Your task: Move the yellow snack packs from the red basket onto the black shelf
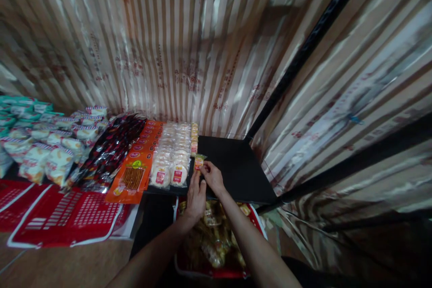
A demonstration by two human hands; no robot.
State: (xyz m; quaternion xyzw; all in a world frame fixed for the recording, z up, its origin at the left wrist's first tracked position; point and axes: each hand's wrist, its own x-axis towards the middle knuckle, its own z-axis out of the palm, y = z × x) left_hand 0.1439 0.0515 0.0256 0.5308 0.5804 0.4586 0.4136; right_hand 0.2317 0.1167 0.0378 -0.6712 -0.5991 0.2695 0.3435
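A small yellow snack packet [199,162] with a red label is at the front of the black shelf's right part, in line with a column of similar yellow packets [195,137]. My right hand [213,178] pinches its right side between thumb and fingers. Close beside it, my left hand [196,199] has its fingers closed at the packet's lower left edge. Just left stand rows of round white crackers [179,173] in clear wrappers. Below my forearms, a red basket [229,273] with a white rim holds many yellow-wrapped packets [214,247].
The black shelf [236,166] has a black metal post [300,58] at its right rear. Further left lie orange stick-snack bags [133,177], dark shiny packets [113,144] and white bags [59,164]. Red baskets [70,216] sit below them. Striped sheeting [189,45] hangs behind.
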